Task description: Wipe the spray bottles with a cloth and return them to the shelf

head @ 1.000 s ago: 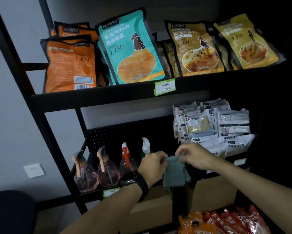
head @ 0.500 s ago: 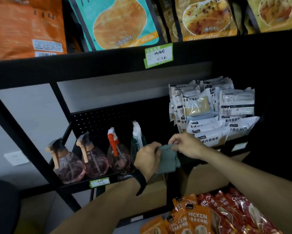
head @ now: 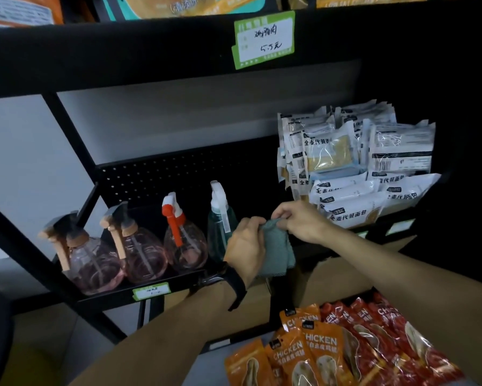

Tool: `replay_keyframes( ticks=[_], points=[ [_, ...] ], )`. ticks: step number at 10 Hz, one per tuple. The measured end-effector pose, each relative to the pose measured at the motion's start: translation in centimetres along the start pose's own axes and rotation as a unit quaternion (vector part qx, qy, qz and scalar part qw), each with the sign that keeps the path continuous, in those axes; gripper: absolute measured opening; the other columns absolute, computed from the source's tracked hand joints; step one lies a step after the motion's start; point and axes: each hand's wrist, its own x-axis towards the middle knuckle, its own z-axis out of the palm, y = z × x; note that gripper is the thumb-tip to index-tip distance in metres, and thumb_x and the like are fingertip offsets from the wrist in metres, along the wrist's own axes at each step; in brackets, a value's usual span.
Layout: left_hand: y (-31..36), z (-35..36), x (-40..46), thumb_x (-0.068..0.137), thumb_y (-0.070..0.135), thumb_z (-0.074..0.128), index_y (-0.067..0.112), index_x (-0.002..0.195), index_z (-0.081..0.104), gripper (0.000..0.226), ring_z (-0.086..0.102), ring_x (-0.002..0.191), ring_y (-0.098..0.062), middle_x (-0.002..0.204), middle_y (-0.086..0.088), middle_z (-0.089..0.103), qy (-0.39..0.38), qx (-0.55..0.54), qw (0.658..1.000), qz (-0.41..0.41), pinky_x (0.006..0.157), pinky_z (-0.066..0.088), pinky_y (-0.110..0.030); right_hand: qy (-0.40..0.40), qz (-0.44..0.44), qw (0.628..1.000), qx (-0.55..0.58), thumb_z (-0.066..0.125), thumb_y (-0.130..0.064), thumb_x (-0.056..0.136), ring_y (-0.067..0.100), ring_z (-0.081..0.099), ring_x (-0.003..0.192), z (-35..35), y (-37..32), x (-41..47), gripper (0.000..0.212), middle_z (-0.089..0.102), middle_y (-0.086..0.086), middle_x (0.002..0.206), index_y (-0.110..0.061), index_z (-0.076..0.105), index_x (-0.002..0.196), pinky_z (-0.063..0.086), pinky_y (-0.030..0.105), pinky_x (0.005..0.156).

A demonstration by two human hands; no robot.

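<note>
dim, right side in black shadow | soft focus | wide-angle edge bending

Green price tag [head: 264,39] clipped to the upper ledge. White bread packets [head: 356,162] stacked below it, to the right. Orange and red chicken pouches [head: 334,349] lower still.

Four spray bottles stand in a row on the shelf [head: 178,282] at lower left of the frame: the first bottle [head: 92,263] leftmost, the second bottle [head: 142,252] beside it, the third bottle [head: 184,240] next, the fourth bottle [head: 220,227] rightmost. Just right of it, both hands hold the cloth [head: 276,249], the left hand [head: 246,246] on its left edge, the right hand [head: 303,221] at its top. Bread packets [head: 359,162] are stacked behind the right hand; chicken pouches [head: 331,349] lie at lower right.
</note>
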Motion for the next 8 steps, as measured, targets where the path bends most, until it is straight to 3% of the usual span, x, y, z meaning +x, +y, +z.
replay_keyframes(
  ticks=[2,3,4,5,6,8],
  points=[
    [-0.4,0.8,0.0,0.093,-0.001,0.051,0.005,0.124,0.062,0.033,0.059,0.109,-0.031,0.13,-0.014,0.054,-0.023,0.013,0.999,0.021,0.091,0.043,-0.035,-0.012,-0.004,1.0,-0.011,0.062,-0.01,0.091,0.011,0.06,0.094,1.3,1.0,0.8,0.019,0.063,-0.012,0.088,-0.017,0.07,0.107,0.045,0.025,0.084],
    [-0.7,1.0,-0.2,0.094,0.004,0.052,0.004,0.115,0.068,0.026,0.062,0.104,-0.028,0.123,-0.011,0.058,-0.06,0.032,0.997,0.026,0.092,0.046,-0.03,-0.011,-0.019,0.999,-0.04,0.059,-0.012,0.094,0.015,0.057,0.111,2.1,1.5,0.4,0.029,0.062,0.0,0.117,-0.018,0.062,0.123,0.044,0.026,0.093],
    [-0.8,0.8,-0.3,0.097,0.01,0.051,0.006,0.114,0.068,0.025,0.062,0.104,-0.027,0.12,-0.01,0.061,-0.086,0.047,0.995,0.026,0.092,0.045,-0.03,0.014,-0.061,0.994,-0.089,0.055,-0.015,0.096,0.014,0.051,0.115,2.2,1.4,-0.9,0.028,0.057,0.0,0.12,-0.016,0.061,0.124,0.041,0.026,0.092],
    [-0.5,0.7,-0.3,0.097,0.014,0.051,0.01,0.115,0.067,0.025,0.062,0.104,-0.028,0.117,-0.01,0.061,-0.088,0.041,0.995,0.016,0.092,0.046,-0.035,-0.018,-0.082,0.991,-0.105,0.053,-0.019,0.096,0.015,0.063,0.084,2.3,1.3,-2.1,0.018,0.067,-0.001,0.093,-0.02,0.068,0.105,0.047,0.032,0.069],
    [0.3,0.4,-0.5,0.096,0.017,0.052,0.012,0.118,0.063,0.025,0.061,0.103,-0.028,0.115,-0.01,0.061,-0.098,0.035,0.995,0.013,0.09,0.048,-0.037,-0.032,-0.066,0.99,-0.119,0.052,-0.022,0.095,0.017,0.062,0.07,2.1,1.1,-2.6,0.015,0.067,0.001,0.079,-0.02,0.067,0.095,0.049,0.038,0.064],
    [2.0,-0.6,-0.6,0.094,0.017,0.053,0.013,0.122,0.06,0.029,0.06,0.108,-0.027,0.118,-0.01,0.06,-0.091,0.034,0.995,0.014,0.093,0.047,-0.037,-0.029,-0.063,0.991,-0.117,0.052,-0.022,0.094,0.016,0.063,0.075,0.5,-0.4,-3.1,0.013,0.067,0.0,0.082,-0.027,0.061,0.086,0.054,0.041,0.069]
  ],
)
